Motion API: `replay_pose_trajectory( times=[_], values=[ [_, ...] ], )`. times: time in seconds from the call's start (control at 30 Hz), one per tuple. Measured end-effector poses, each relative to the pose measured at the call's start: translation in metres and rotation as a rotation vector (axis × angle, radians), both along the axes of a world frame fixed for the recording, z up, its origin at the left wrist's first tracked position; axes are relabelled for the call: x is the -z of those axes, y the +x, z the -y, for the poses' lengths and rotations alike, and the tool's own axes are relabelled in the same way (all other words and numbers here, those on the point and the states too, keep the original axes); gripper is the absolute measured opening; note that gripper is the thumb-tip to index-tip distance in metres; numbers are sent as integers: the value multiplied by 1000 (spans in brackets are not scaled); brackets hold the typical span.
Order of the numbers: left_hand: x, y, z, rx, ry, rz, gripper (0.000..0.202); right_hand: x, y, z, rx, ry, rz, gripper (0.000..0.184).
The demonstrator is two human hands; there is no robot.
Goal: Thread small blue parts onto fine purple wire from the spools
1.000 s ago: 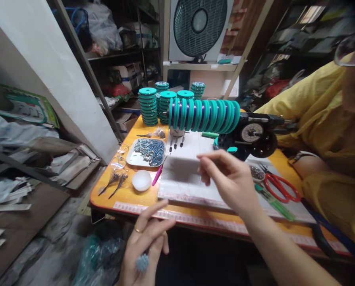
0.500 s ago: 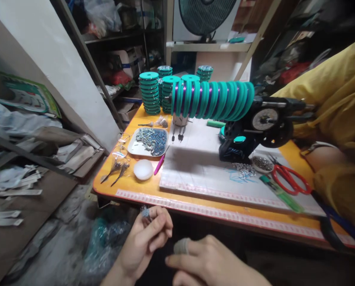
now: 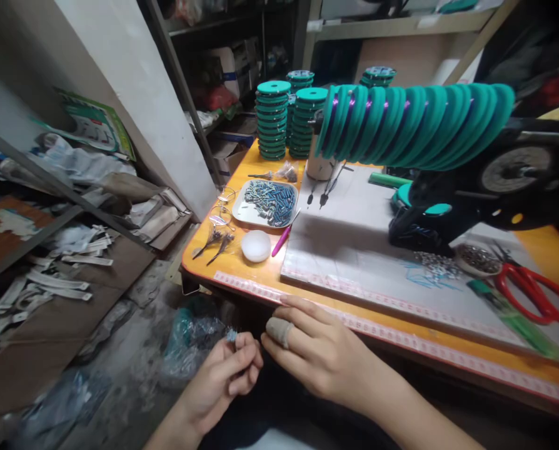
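My left hand (image 3: 227, 375) is below the front edge of the table, its fingers closed in a pinch. A small pale-blue bristly cluster (image 3: 231, 335) sticks up from between thumb and forefinger; its exact kind is too small to tell. My right hand (image 3: 317, 350) is just right of it, palm down, fingers stretched out and holding nothing. It wears a grey finger cot (image 3: 278, 332) on one finger. Nearest on the table are a round white lump (image 3: 256, 245), a magenta-handled pointed tool (image 3: 282, 241) and a white tray (image 3: 242, 216) of small bluish metal pieces.
A black winding machine (image 3: 429, 212) carries a row of teal spools (image 3: 415, 128) with purple line. Stacked spools (image 3: 272, 122) stand behind the tray. Red-handled scissors (image 3: 537, 294) and a green blade box (image 3: 514, 319) lie right. A tape measure (image 3: 354, 322) edges the table.
The view has swung right-to-left and closer, so the table items appear shifted. My right hand has risen toward the table edge with its fingers straightened. My left hand keeps its pinch.
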State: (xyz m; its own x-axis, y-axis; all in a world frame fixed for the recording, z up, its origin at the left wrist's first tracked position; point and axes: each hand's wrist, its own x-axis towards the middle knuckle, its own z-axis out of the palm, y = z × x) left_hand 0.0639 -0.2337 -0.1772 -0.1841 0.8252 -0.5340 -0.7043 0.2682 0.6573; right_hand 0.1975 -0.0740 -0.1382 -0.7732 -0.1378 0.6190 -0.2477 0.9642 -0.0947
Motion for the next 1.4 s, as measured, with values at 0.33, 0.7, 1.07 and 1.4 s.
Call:
replay_pose_trajectory(
  times=[0.33,0.7,1.07,1.4],
  values=[
    [-16,12,-16,-164,259,-66,18,5,1,5,273,-396,-27,16],
    [-27,28,-53,-185,314,-121,22,1,11,5,341,-973,-162,12],
    [-26,27,-49,-138,320,-108,21,7,16,5,438,-832,-224,14],
    [-23,27,-46,-86,327,-94,20,6,18,4,378,-795,-205,18]
  ],
)
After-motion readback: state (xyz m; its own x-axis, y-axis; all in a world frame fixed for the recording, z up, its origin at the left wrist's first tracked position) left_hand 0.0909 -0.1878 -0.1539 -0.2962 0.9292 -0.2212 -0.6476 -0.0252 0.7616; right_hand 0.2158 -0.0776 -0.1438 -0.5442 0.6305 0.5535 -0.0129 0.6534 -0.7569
